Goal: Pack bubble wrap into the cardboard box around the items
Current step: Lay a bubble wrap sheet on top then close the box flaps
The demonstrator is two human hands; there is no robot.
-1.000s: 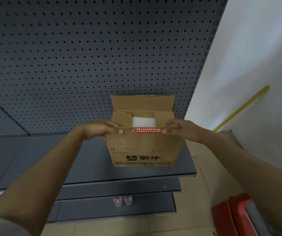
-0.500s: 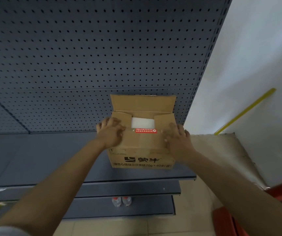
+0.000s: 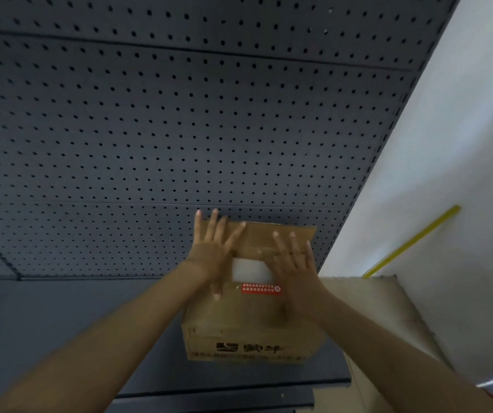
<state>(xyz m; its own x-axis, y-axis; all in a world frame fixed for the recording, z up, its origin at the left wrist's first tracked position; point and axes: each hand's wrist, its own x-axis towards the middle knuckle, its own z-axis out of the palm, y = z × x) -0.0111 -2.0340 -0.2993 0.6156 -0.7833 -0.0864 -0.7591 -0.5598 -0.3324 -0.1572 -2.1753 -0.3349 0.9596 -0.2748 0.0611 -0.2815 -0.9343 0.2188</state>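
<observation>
box (image 3: pixel 248 320): sits on the grey shelf (image 3: pixel 69 326) at its right end, under both palms, flaps partly folded in.
wrap (image 3: pixel 251 270): a white patch shows in the gap between the two hands, inside the box top (the items themselves are hidden).
risk: pressing the flaps down may crush or squeeze the wrap out of place; a push toward the fingertips could slide the box against the pegboard (image 3: pixel 179 129).
left hand (image 3: pixel 214 251): flat on the left flap, fingers straight and spread, tips past the far flap's edge.
right hand (image 3: pixel 295 263): flat on the right flap, fingers straight, slightly apart, gripping nothing.
</observation>
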